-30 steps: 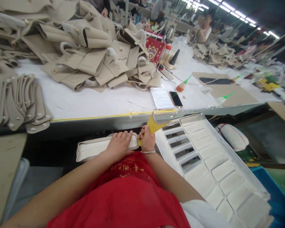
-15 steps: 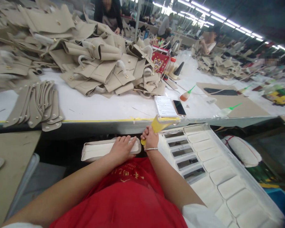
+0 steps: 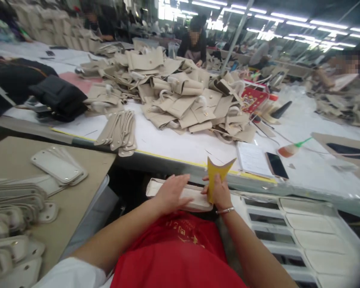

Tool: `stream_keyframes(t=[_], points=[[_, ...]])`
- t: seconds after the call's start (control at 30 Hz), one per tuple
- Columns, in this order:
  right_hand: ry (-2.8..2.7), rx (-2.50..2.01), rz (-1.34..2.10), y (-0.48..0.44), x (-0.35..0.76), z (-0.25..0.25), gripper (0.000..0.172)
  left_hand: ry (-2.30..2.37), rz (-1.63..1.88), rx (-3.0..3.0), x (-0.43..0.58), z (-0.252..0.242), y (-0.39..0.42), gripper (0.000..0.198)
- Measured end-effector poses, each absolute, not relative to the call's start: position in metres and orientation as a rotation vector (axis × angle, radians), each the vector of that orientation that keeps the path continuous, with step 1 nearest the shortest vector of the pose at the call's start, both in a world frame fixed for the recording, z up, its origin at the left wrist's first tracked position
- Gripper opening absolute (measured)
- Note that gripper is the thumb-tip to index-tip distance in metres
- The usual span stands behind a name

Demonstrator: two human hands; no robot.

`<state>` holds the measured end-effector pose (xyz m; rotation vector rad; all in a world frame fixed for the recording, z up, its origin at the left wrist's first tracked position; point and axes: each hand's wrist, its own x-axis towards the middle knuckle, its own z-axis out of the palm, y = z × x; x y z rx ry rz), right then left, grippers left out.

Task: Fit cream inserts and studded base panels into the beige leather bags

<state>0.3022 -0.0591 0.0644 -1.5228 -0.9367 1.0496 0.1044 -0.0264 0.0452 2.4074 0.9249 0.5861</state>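
Yellow card (image 3: pixel 217 173) now upright, base within right fingers (image 3: pixel 221 187).

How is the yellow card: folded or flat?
Folded: the yellow card in the right hand shows two halves meeting in a V at its top.

Red apron (image 3: pixel 180 256), wht sleeve (image 3: pixel 75 274), bracelet (image 3: pixel 225 210)

Both forearms are bare, extended forward and converging ahead of the torso. Left hand (image 3: pixel 171 193) lies palm down, fingers spread and flat. Right hand (image 3: pixel 220 195) sits just beside it, fingers curled closed in a grip, wrist straight.
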Motion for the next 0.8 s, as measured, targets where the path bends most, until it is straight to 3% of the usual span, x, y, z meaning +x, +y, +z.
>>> stream_keyframes(t=[0.1, 0.23, 0.43, 0.53, 0.6, 0.8], points=[[-1.222, -1.543, 1.279, -0.044, 0.297, 0.081, 0.044, 1.21, 0.933, 1.806, 0.043, 0.029, -0.014, 0.054], [-1.857, -1.565, 1.588, -0.009, 0.287, 0.091, 0.032, 1.09, 0.956, 1.107, 0.016, -0.004, -0.014, 0.056], [-2.705, -1.824, 0.965, 0.05, 0.257, 0.08, 0.021, 1.108, 1.003, 0.909, 0.043, -0.01, -0.026, 0.058], [-2.794, -1.805, 0.692, 0.066, 0.225, 0.066, 0.045, 1.103, 1.008, 0.765, 0.046, -0.011, -0.024, 0.064], [-2.867, -1.671, 0.521, 0.074, 0.205, 0.054, 0.058, 1.06, 1.003, 0.611, 0.047, -0.014, -0.02, 0.072], [-3.034, -0.923, 0.36, 0.108, 0.17, 0.034, 0.059, 0.872, 0.994, 0.309, 0.046, -0.011, -0.008, 0.086]])
